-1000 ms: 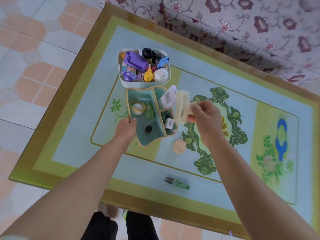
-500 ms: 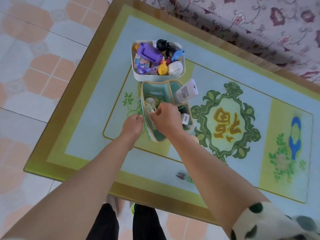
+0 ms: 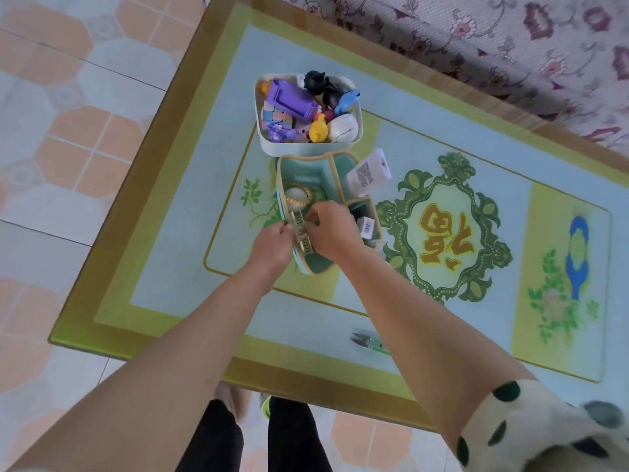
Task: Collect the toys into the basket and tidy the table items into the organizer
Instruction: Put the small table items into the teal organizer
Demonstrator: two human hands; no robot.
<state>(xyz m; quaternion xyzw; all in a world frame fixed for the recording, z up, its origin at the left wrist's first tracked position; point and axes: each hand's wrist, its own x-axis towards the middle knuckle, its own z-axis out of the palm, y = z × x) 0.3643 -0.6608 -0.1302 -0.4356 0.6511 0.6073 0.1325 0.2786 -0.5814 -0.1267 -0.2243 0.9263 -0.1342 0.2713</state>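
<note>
With the comb (image 3: 302, 235) pinched by the right hand (image 3: 328, 231) inside the organizer (image 3: 308, 165), whose rim was clenched at 9 o'clock by the left hand (image 3: 272, 245), tipping was judged possible if it were pushed down hard.

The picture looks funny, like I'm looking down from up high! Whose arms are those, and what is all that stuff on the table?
The camera sits on a person's head and looks down, so you see that person's own two arms and, at the bottom, their legs. They stand at a table with a painted top. The white basket is full of toys. Touching it is a green organizer with compartments. The left hand grips the organizer's edge. The right hand reaches into its big compartment, beside a pale comb; I cannot tell if it holds the comb. A white bottle leans out of another compartment. Small green scissors lie on the table, not tidied yet.
</note>
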